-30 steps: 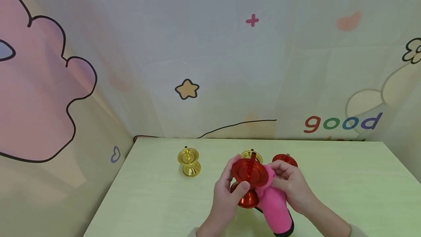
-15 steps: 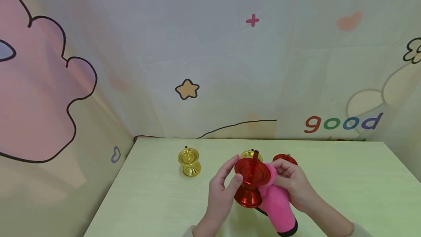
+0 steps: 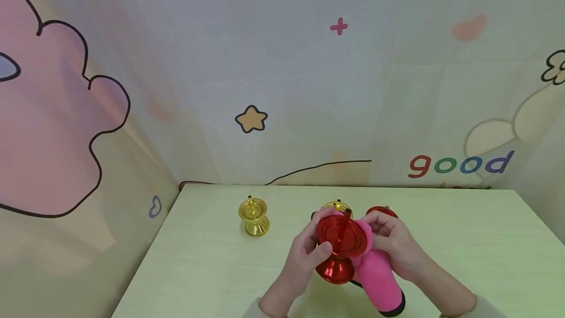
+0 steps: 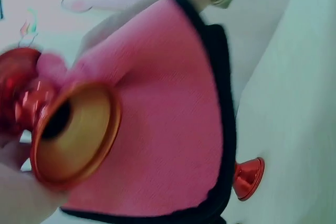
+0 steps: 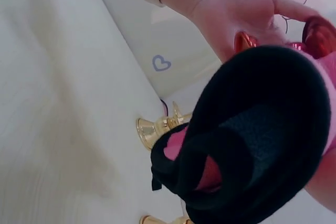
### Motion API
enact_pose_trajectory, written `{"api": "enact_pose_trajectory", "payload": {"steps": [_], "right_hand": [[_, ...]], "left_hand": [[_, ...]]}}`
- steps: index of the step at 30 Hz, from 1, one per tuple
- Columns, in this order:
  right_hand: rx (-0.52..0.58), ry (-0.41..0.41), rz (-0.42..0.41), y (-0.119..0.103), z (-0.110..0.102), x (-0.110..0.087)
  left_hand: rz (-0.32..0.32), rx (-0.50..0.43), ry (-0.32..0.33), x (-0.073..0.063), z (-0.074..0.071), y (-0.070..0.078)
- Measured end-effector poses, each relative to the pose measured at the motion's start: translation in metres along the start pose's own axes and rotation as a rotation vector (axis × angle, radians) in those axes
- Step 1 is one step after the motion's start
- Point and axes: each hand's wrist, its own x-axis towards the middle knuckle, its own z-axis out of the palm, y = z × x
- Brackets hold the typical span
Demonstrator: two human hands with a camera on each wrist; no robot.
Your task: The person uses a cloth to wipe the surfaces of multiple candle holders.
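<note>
The left hand (image 3: 301, 261) grips a red metal stand (image 3: 336, 271) from about 8 o'clock, its thumb pressed on the front edge of the dish and its other fingers around the far side. The stand is off the desk (image 3: 198, 269), at the near part of it, its dish tipped and its central post pointing toward 12 o'clock. In the left wrist view the hollow, gold-toned underside of its base shows.

At the stand's 3 o'clock, the right hand (image 3: 399, 247) pinches a black-edged pink cloth (image 3: 378, 278) against the dish rim. The cloth hangs down toward 4 o'clock, and the right wrist view looks into its dark, curled folds.

Taking the held stand as the centre, a gold stand (image 3: 257, 228) stands upright on the desk toward 10 o'clock, well apart. A second gold stand (image 3: 343, 205) is at 12 o'clock, partly hidden, and another red stand (image 3: 380, 211) at 2 o'clock, mostly covered by the right hand. Behind the desk hangs a printed backdrop (image 3: 282, 63).
</note>
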Motion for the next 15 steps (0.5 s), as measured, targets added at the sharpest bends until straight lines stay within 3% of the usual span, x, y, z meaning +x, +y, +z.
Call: {"api": "enact_pose_trajectory", "payload": {"steps": [2,4,7,11,15], "right_hand": [[0.015,-0.048,-0.007,0.001,-0.003,0.000],[0.016,-0.056,-0.003,0.002,-0.004,0.000],[-0.002,0.007,0.025,0.002,-0.004,0.000],[-0.059,0.136,0.067,0.003,-0.001,-0.001],[-0.136,0.232,0.083,0.003,0.004,-0.001]], "left_hand": [[-0.018,0.008,-0.067,0.002,-0.006,-0.001],[-0.050,0.035,-0.060,0.003,-0.010,-0.003],[-0.054,0.127,0.072,0.002,-0.010,-0.007],[0.024,0.327,0.272,-0.001,-0.002,-0.014],[0.044,0.442,0.316,-0.002,0.007,-0.017]]}}
